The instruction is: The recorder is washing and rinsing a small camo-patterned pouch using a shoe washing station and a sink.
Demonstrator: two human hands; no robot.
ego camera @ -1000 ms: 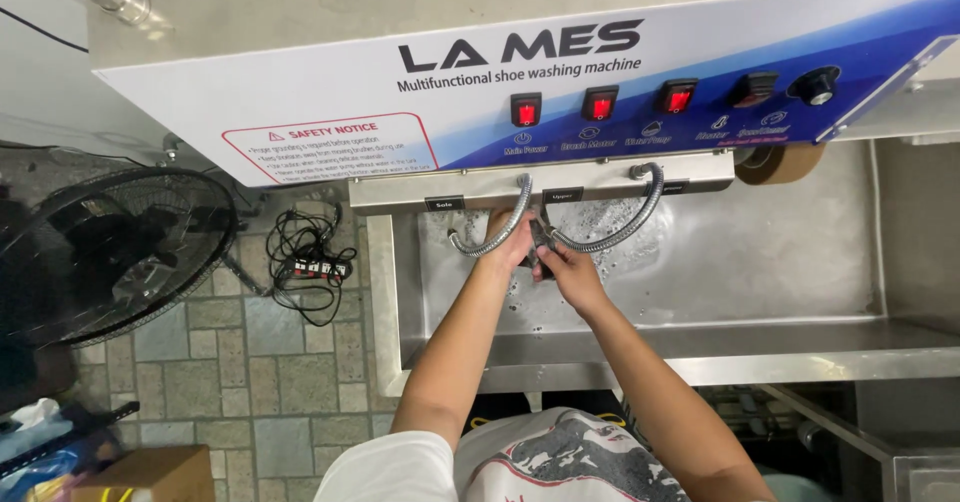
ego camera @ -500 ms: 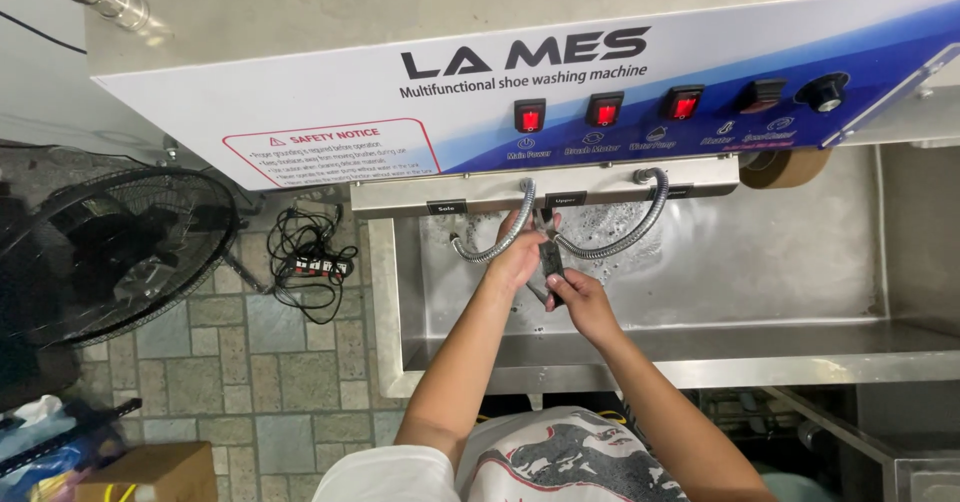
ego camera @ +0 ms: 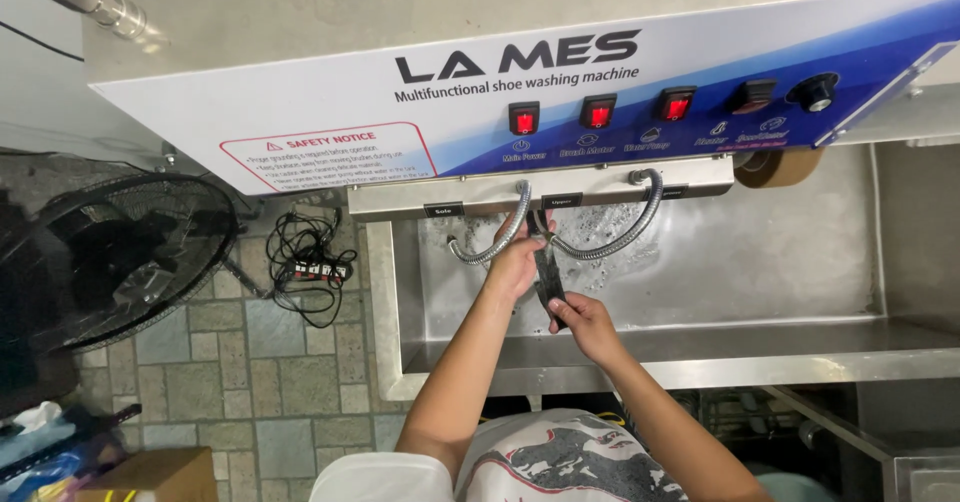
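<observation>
Dark strap-like item (ego camera: 547, 280), too small to identify more closely, hangs stretched between both hands over the stainless steel basin (ego camera: 760, 252) of the washing machine. Left hand (ego camera: 517, 262) grips its upper end, fingers closed around it, just under the two flexible metal hoses (ego camera: 610, 247). Right hand (ego camera: 585, 320), at five o'clock from the left, pinches the lower end. Three red lit switches (ego camera: 598, 114) sit on the control panel at twelve o'clock. A black floor fan (ego camera: 115, 257) stands at nine o'clock, beside a power strip (ego camera: 312, 270) on the tiled floor
</observation>
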